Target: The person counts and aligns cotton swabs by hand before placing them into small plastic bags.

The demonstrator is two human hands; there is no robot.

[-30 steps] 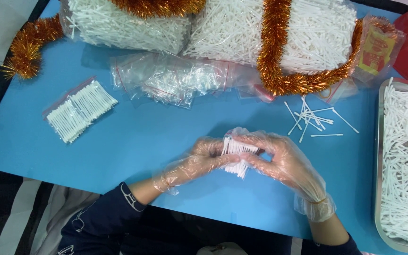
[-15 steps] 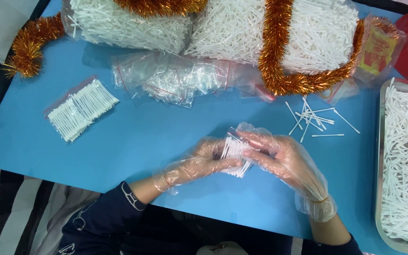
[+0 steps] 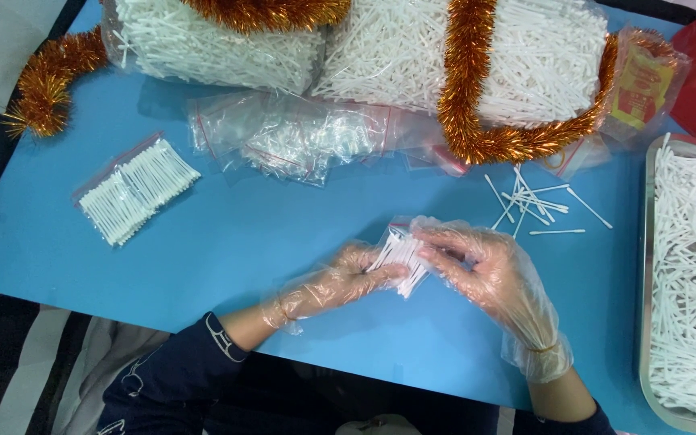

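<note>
Both hands wear thin clear plastic gloves and meet over the front middle of the blue table (image 3: 227, 242). The left hand (image 3: 340, 278) comes in from the lower left, its fingers curled and closed around the lower end of a small bundle of white swabs (image 3: 400, 256). The right hand (image 3: 485, 270) comes from the lower right; its fingers are bent and pinch the upper right side of the same bundle, and the thumb lies below it. The bundle is tilted and seems to sit inside a small clear bag, but the glove plastic makes this hard to tell.

A filled packet of swabs (image 3: 134, 192) lies alone on the left part of the table, well apart from the hands. A heap of empty clear bags (image 3: 300, 137) lies behind the hands, toward the far edge. Some loose swabs (image 3: 533, 201) are scattered just beyond the right hand. Two big bags of white sticks (image 3: 461, 56) stand at the far edge, with orange-gold tinsel (image 3: 469, 89) draped over them. At the right side a metal tray (image 3: 648, 266) holds many more white swabs
</note>
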